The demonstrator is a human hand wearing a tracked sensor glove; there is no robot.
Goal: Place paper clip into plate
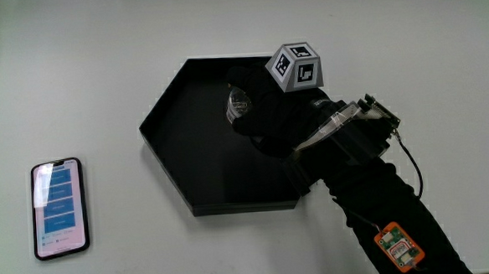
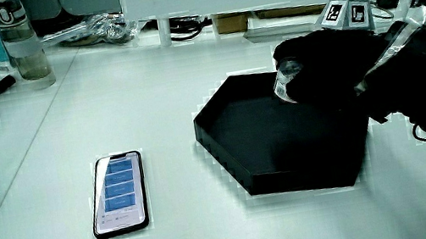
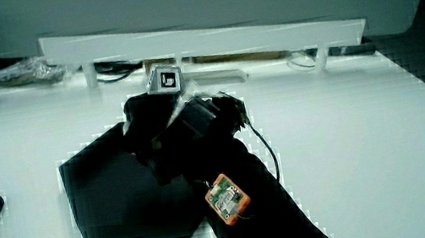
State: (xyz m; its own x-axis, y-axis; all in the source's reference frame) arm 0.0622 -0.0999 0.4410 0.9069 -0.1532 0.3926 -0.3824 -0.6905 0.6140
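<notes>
While my black-gloved hand hovers over the black hexagonal plastic plate toward its two o'clock corner, fingers closed on a small shiny paper clip, I should lower it close to the plate floor before letting go so it doesn't bounce out. Only a side view shows the clip hanging clear above the plate, while the main view alone shows the dark-framed smartphone lying on the white desk off the plate's eight o'clock edge.
</notes>
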